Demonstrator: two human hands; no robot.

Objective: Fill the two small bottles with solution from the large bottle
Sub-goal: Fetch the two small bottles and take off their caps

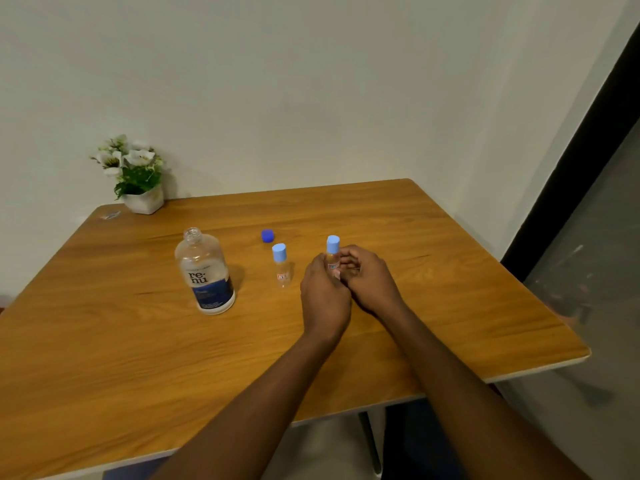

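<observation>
A wooden bench (398, 216) is pushed against a pale wall, and I'm looking down at it from the head camera. Right in the middle of my view, both hands meet around one small bottle (333, 256): the left hand (323, 292) wraps its lower body from the near side, and the right hand (367, 278) curls in from the other side, fingers against the bottle. So both hands are closed on that same bottle, pressed close together. Its light blue cap (333, 242) is on, sticking up above the fingers. I cannot tell whether the bottle's base touches the bench, as the hands cover it.

Just to the left stands the second small bottle (282, 268), upright, clear, with its own light blue cap (279, 251) on and a little red-marked label. Behind it, slightly left, a dark blue cap (267, 235) lies alone on the wood.

Further left is the large bottle (206, 271), upright, mouth open with no cap, "renu" printed on its label above a dark blue band.

At the far left corner, against the wall, a white pot of white flowers (138, 174) sits on the bench.
</observation>
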